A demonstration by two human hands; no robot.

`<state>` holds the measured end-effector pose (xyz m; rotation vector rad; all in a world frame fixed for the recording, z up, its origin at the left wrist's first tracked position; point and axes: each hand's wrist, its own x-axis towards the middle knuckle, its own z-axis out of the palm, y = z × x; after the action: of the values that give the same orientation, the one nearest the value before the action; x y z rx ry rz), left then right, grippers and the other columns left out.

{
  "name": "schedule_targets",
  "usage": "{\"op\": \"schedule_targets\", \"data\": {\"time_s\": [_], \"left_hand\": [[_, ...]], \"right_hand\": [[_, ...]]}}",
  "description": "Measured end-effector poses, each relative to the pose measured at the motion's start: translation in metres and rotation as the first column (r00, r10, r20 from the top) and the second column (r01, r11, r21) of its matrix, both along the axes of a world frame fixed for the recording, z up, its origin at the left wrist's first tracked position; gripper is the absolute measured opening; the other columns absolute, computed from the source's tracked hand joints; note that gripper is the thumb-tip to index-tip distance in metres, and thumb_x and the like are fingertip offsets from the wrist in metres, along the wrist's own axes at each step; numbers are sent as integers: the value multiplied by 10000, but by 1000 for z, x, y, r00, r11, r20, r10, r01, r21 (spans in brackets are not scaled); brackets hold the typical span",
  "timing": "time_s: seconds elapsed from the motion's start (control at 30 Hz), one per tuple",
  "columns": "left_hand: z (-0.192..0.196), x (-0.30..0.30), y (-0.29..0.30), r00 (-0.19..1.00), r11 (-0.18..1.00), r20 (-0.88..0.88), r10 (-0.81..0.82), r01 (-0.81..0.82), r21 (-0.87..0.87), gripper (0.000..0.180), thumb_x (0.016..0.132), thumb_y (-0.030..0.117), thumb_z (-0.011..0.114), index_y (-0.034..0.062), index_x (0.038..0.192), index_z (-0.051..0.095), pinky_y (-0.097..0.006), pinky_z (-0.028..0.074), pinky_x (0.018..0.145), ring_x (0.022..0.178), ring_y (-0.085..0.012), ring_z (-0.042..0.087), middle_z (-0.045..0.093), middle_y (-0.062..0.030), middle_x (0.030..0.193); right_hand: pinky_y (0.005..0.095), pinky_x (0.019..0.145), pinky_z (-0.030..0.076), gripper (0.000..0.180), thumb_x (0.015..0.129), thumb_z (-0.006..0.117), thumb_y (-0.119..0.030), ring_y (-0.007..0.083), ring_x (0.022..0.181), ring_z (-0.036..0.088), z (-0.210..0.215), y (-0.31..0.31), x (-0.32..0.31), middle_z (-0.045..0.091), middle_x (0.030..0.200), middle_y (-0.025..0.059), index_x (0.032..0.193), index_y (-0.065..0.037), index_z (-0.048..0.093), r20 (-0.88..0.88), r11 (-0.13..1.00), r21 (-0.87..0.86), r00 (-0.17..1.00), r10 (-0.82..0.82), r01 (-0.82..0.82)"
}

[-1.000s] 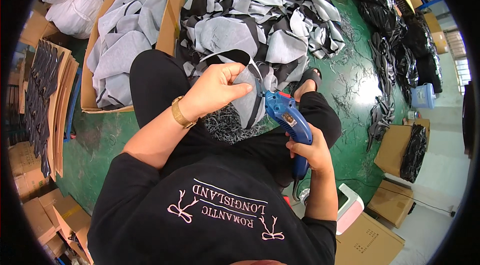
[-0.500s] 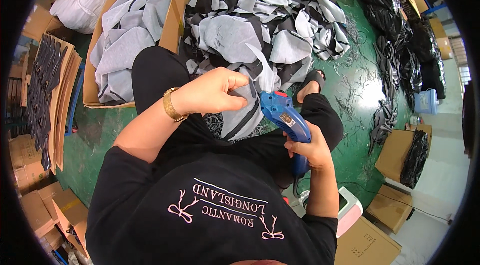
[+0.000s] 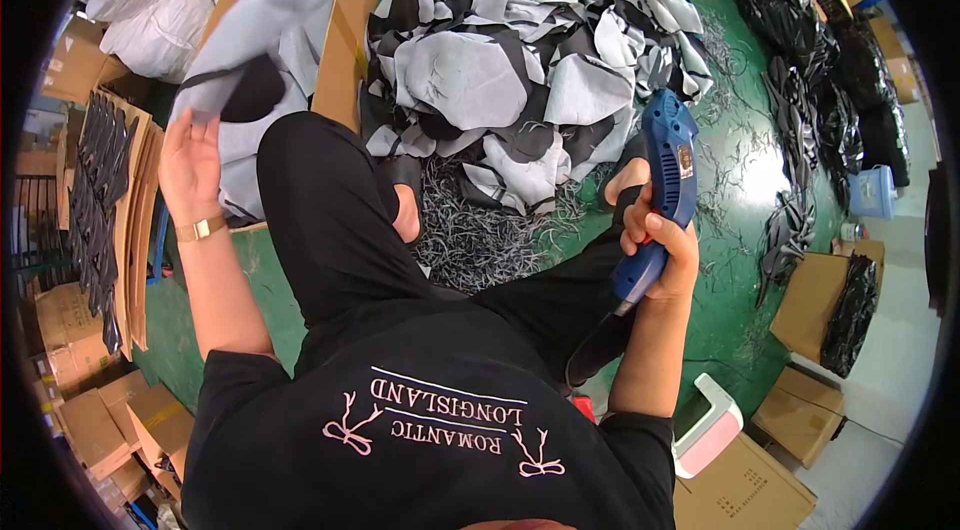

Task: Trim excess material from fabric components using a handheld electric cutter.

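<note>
At the far left, my left hand [image 3: 190,170] is raised beside a cardboard box [image 3: 352,40], its fingers stretched out. Their tips meet the near edge of a motion-blurred grey and black fabric piece [image 3: 235,45] over the box. More grey fabric lies inside. My right hand [image 3: 662,235] is wrapped round the handle of a blue handheld electric cutter [image 3: 672,155], held upright above my right foot. A cord runs from its lower end. Ahead, a heap of grey and black fabric pieces [image 3: 470,80] covers the floor.
Thin fabric shreds [image 3: 480,230] lie between my feet. White sacks [image 3: 160,25] stand behind the box. Flat cardboard and black strips [image 3: 95,200] lean at left. Black plastic bags [image 3: 840,90], a blue bucket [image 3: 872,192] and cartons [image 3: 800,415] line the right side.
My left hand has swung left from the cutter's head to the box with a fabric piece. The right hand has moved the cutter right and away, turning it more upright.
</note>
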<state>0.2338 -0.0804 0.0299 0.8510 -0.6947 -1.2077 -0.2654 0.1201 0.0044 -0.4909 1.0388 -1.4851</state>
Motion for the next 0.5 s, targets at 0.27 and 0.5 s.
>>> {"op": "schedule_targets", "data": {"time_s": [0.27, 0.5], "left_hand": [[-53, -132, -22, 929, 932, 111, -353, 337, 135, 357, 909, 99, 558, 21, 1251, 492, -390, 430, 973, 1131, -229, 542, 569, -113, 1193], [-249, -259, -78, 947, 421, -35, -319, 175, 890, 427, 872, 278, 635, 26, 1186, 494, -487, 387, 998, 1139, -302, 502, 522, -171, 1210]], "right_hand": [[265, 521, 417, 444, 685, 688, -148, 139, 624, 467, -18, -9, -16, 475, 711, 58, 1049, 13, 491, 78, 998, 36, 996, -50, 47], [277, 509, 428, 513, 643, 727, -144, 153, 615, 476, -20, -5, -22, 469, 698, 56, 1052, 35, 474, 169, 991, 96, 979, -113, 98]]}}
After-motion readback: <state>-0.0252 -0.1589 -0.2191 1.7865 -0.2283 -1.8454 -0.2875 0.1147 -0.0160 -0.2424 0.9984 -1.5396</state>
